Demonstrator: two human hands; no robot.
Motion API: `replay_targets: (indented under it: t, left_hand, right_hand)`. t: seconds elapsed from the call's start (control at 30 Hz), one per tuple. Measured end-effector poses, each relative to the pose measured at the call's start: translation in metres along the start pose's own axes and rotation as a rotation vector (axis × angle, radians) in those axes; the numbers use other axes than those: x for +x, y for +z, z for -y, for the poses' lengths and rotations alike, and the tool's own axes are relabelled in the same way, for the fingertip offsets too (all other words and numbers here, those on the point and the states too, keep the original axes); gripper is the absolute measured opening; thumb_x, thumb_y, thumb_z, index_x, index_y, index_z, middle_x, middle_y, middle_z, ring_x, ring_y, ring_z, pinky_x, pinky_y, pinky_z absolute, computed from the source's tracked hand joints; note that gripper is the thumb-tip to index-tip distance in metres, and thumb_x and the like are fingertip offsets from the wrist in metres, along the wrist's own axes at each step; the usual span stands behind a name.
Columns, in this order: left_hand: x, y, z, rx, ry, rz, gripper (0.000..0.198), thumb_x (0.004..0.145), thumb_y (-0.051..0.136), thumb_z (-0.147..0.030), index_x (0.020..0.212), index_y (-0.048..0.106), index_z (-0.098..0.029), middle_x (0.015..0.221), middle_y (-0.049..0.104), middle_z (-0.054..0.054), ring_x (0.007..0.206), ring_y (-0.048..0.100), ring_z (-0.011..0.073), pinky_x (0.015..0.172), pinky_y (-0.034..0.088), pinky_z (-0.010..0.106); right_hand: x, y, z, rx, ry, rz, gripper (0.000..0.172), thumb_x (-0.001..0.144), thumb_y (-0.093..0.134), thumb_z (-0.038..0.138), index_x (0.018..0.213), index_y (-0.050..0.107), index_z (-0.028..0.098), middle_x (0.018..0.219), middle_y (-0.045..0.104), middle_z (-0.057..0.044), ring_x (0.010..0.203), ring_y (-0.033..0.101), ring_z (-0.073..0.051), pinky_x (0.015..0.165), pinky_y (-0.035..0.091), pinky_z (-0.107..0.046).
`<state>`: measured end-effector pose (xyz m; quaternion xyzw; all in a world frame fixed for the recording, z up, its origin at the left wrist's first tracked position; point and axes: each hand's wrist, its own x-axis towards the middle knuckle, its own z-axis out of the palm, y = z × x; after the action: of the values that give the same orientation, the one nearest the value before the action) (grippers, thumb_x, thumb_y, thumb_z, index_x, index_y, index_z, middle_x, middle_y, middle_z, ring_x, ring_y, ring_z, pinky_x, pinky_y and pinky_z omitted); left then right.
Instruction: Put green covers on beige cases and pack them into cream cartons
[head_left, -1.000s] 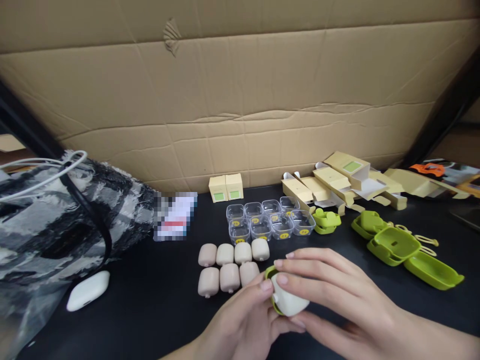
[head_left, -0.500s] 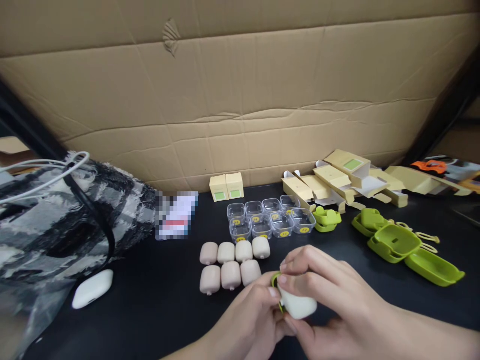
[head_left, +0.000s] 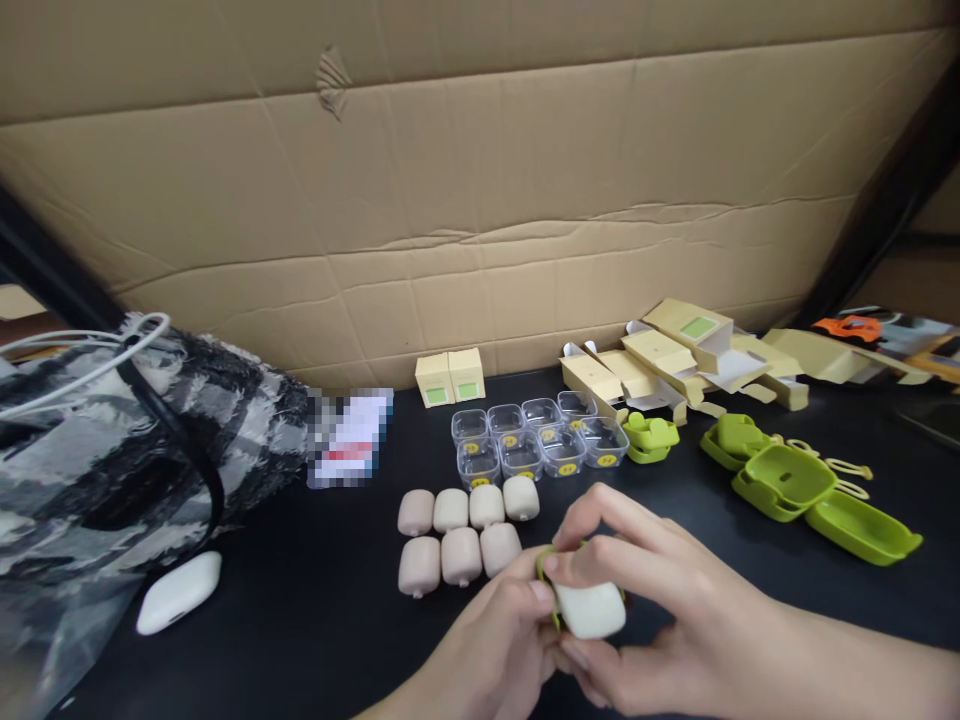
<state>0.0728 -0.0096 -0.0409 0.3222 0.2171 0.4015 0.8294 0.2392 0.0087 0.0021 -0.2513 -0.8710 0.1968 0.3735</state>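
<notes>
In front of me both hands hold a small white rounded case [head_left: 592,612] with a thin olive-green piece [head_left: 543,565] along its left side. My left hand [head_left: 502,625] is closed, its thumb against the green piece and the case's left end. Around the case from the right curls my right hand [head_left: 675,590], index finger on top and thumb beneath. My palms and fingers hide much of the green piece. Just left of the hands are two rows of pale pink and cream rounded cases [head_left: 461,556].
Clear plastic boxes [head_left: 520,455] with yellow labels stand behind the pale cases. Green covers [head_left: 791,480] and cord loops [head_left: 847,468] lie right. Opened cartons [head_left: 660,355] and two small boxes [head_left: 450,378] line the cardboard wall [head_left: 480,150]. At left are a white case [head_left: 180,592] and shaggy fabric [head_left: 187,430].
The right fingers have shifted slightly left and the white case has turned a little in them. Both hands still grip it. The view has moved slightly; the table items stay in place.
</notes>
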Motion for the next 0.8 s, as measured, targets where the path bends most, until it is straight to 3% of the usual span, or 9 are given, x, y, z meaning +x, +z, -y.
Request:
replay_targets:
  t: [0.1, 0.27, 0.43, 0.53, 0.57, 0.7, 0.8]
  left_hand:
    - [-0.002, 0.003, -0.005, -0.026, 0.013, 0.012, 0.032, 0.075, 0.063, -0.041, 0.095, 0.067, -0.017, 0.084, 0.065, 0.005, 0.06, 0.055, 0.0136, 0.055, 0.042, 0.026]
    - [-0.011, 0.017, -0.024, 0.057, 0.008, 0.01, 0.042, 0.077, 0.071, -0.038, 0.112, 0.064, -0.016, 0.1, 0.07, 0.01, 0.072, 0.065, 0.0151, 0.07, 0.049, 0.028]
    - [-0.009, 0.012, -0.019, 0.058, -0.007, 0.042, 0.047, 0.079, 0.067, -0.049, 0.114, 0.055, -0.02, 0.1, 0.073, 0.012, 0.071, 0.071, 0.0197, 0.06, 0.049, 0.026]
    - [-0.015, 0.011, -0.026, 0.208, -0.018, 0.117, 0.054, 0.079, 0.059, -0.06, 0.117, 0.046, -0.024, 0.089, 0.072, 0.008, 0.062, 0.068, 0.0173, 0.053, 0.046, 0.024]
    - [-0.019, 0.014, -0.035, 0.351, -0.059, 0.137, 0.055, 0.081, 0.058, -0.059, 0.121, 0.044, -0.025, 0.089, 0.071, 0.007, 0.061, 0.067, 0.0159, 0.053, 0.044, 0.023]
    - [-0.026, 0.021, -0.098, 1.127, 0.105, -0.187, 0.036, 0.087, 0.059, -0.032, 0.122, 0.055, -0.026, 0.101, 0.065, 0.004, 0.083, 0.057, 0.0162, 0.074, 0.042, 0.026]
    - [-0.01, 0.0, -0.144, 1.323, 0.34, -0.338, 0.044, 0.073, 0.073, -0.018, 0.115, 0.061, -0.022, 0.099, 0.061, 0.003, 0.086, 0.052, 0.0181, 0.08, 0.037, 0.025]
  right_hand:
    - [-0.001, -0.002, -0.003, 0.073, 0.046, 0.09, 0.029, 0.078, 0.07, 0.02, 0.105, 0.058, 0.022, 0.102, 0.056, -0.005, 0.081, 0.061, -0.013, 0.064, 0.054, -0.021]
    - [0.0, -0.014, -0.011, 0.231, 0.163, 0.11, 0.068, 0.071, 0.078, 0.027, 0.131, 0.045, 0.026, 0.119, 0.057, -0.007, 0.107, 0.06, -0.019, 0.09, 0.052, -0.029]
    - [-0.002, -0.017, -0.014, 0.349, 0.158, 0.153, 0.059, 0.067, 0.081, 0.026, 0.121, 0.055, 0.024, 0.122, 0.057, -0.008, 0.117, 0.056, -0.024, 0.097, 0.047, -0.035]
    - [-0.004, -0.014, -0.014, 0.478, 0.143, 0.048, 0.057, 0.063, 0.081, 0.019, 0.113, 0.055, 0.025, 0.121, 0.058, -0.008, 0.116, 0.057, -0.024, 0.098, 0.046, -0.037]
    - [-0.004, -0.013, -0.015, 0.51, 0.132, 0.0, 0.055, 0.063, 0.079, 0.016, 0.11, 0.054, 0.025, 0.121, 0.058, -0.008, 0.114, 0.058, -0.024, 0.097, 0.047, -0.038]
    - [-0.002, -0.015, -0.021, 0.536, 0.149, -0.167, 0.046, 0.068, 0.067, 0.01, 0.107, 0.048, 0.027, 0.121, 0.057, -0.008, 0.112, 0.06, -0.023, 0.09, 0.051, -0.037]
    - [0.0, -0.018, -0.028, 0.46, 0.201, -0.157, 0.045, 0.074, 0.067, 0.015, 0.114, 0.049, 0.028, 0.116, 0.06, -0.006, 0.106, 0.062, -0.02, 0.085, 0.053, -0.031]
